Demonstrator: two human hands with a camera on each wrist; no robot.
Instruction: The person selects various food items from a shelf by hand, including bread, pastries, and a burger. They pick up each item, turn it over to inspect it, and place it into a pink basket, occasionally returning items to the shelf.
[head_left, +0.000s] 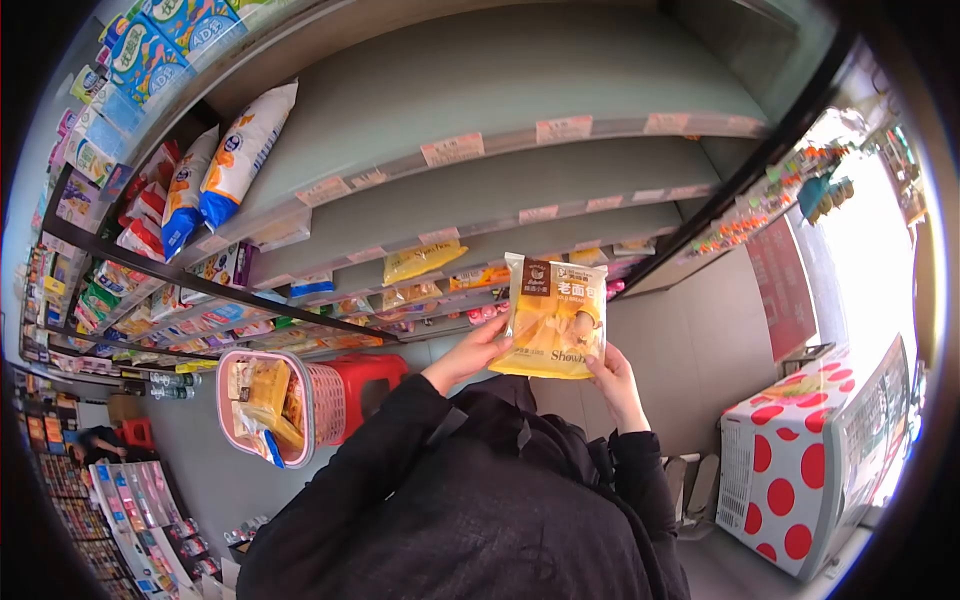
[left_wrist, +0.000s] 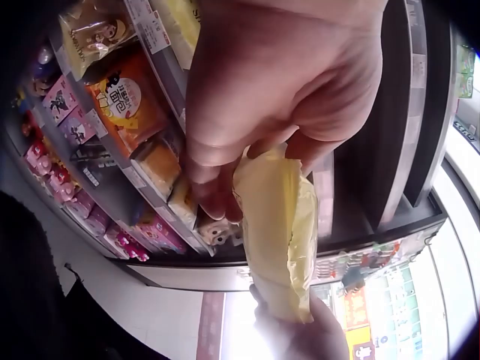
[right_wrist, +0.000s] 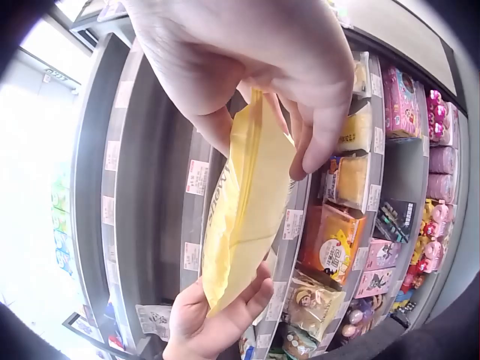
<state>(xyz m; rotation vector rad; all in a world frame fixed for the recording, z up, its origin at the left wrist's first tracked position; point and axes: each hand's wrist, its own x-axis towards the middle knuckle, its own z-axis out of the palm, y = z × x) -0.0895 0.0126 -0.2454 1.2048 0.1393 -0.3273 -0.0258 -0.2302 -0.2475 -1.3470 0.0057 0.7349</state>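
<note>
A bag of bread (head_left: 552, 318), clear and yellow with a brown label, is held up in front of the dark-clothed torso. My left hand (head_left: 475, 355) pinches its left edge, thumb on the front. On the lower right side, my right hand (head_left: 612, 385) grips it between thumb and fingers. From the left wrist view, the left hand (left_wrist: 285, 82) closes on one end of the bag (left_wrist: 270, 225), seen edge-on. Likewise, in the right wrist view, the right hand (right_wrist: 247, 60) has the near end and the left hand (right_wrist: 217, 319) the far end.
Shelves (head_left: 480, 90) with price tags rise ahead, with packaged breads (head_left: 425, 262) lower down. At left, a pink basket (head_left: 325, 400) holding several packages is by a red stool (head_left: 370, 385). A polka-dot freezer (head_left: 780, 470) stands at right.
</note>
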